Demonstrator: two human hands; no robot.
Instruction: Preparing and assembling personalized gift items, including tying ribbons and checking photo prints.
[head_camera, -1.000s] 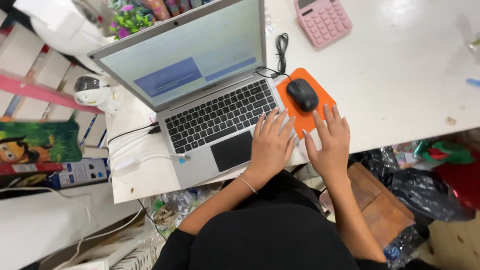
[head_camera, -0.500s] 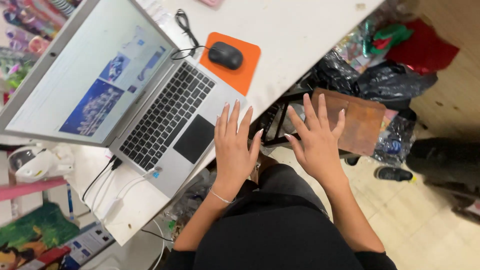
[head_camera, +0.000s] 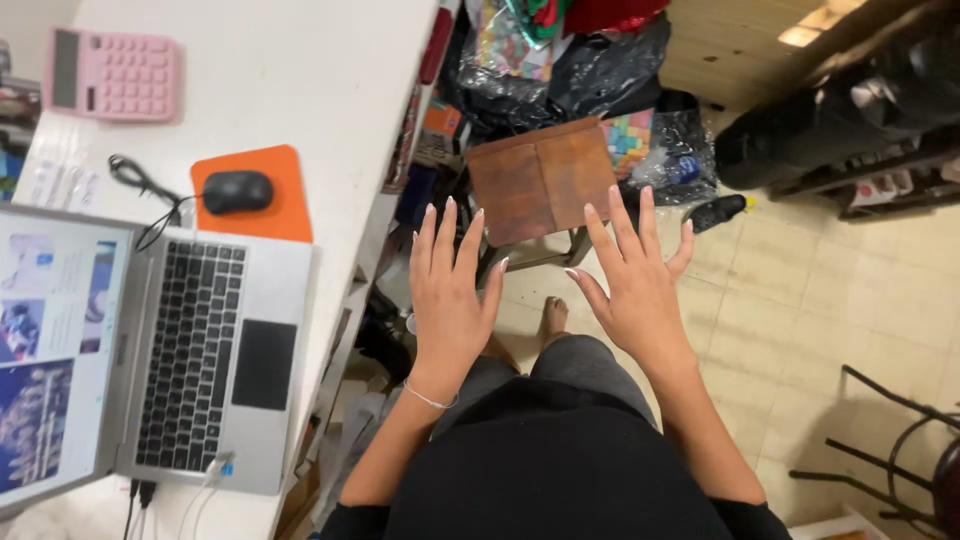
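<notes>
Brown and worn, a small wooden stool (head_camera: 540, 180) stands on the tiled floor (head_camera: 800, 300) in the upper middle of the frame, and it is the thing nearest both hands. The left hand (head_camera: 450, 300) hangs in the air at frame centre with fingers spread wide and empty, palm down, a thin bracelet at the wrist; the right hand (head_camera: 635, 285) is just to its right, likewise splayed and holding nothing. Neither touches the stool or the white desk (head_camera: 290, 70) that fills the left of the frame. On that desk an open silver laptop (head_camera: 190, 350) sits at lower left, a black mouse (head_camera: 237, 191) rests on an orange mouse pad (head_camera: 270, 215) above it, and a pink calculator (head_camera: 112, 72) lies at upper left. Black plastic bags (head_camera: 560, 80) crowd the floor under the desk's edge. A bare foot (head_camera: 553, 316) shows below the stool. The laptop's near corner lies close to the desk edge, so a careless knee or elbow could nudge it off; the mouse cable (head_camera: 150, 195) loops loosely and could snag a passing hand.
</notes>
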